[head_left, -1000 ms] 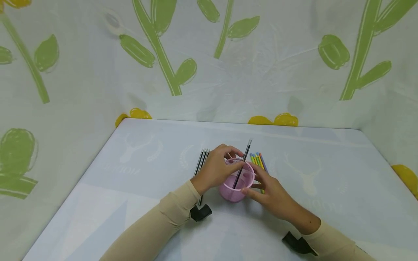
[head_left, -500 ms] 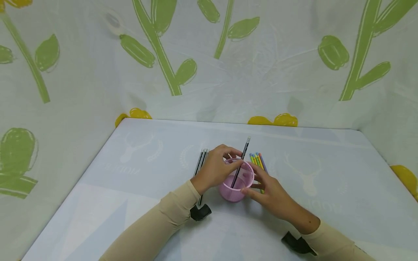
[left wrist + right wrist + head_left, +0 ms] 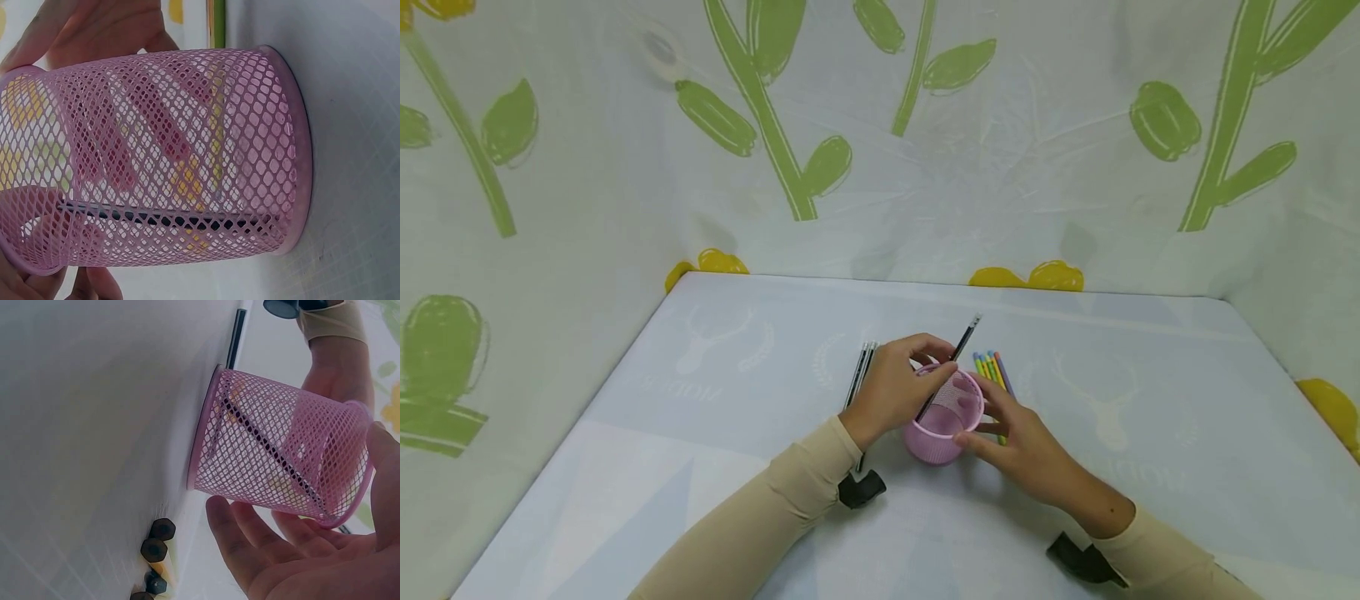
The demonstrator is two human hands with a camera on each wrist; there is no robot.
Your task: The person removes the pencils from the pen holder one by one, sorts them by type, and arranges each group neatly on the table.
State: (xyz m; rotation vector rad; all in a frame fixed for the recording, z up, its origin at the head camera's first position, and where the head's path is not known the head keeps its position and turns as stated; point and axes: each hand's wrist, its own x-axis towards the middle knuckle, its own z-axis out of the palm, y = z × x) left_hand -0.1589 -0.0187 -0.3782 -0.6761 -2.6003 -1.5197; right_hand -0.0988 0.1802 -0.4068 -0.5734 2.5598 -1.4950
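A pink mesh pencil cup stands upright on the table. My left hand reaches over its left rim and pinches a black pencil between thumb and fingers. The pencil slants inside the cup, eraser end up and to the right, lower end toward the left wall. Through the mesh in the left wrist view, the black pencil reaches down near the base. My right hand holds the cup from the right, thumb at the near rim and fingers along the far side.
Several black pencils lie left of the cup, partly under my left hand. Several coloured pencils lie behind my right hand; dark pencil ends show in the right wrist view. The table meets a flower-printed wall at its back edge.
The pencil has tilted more: its lower end has shifted left inside the cup while its eraser end leans further right. The cup and right hand have stayed in place.
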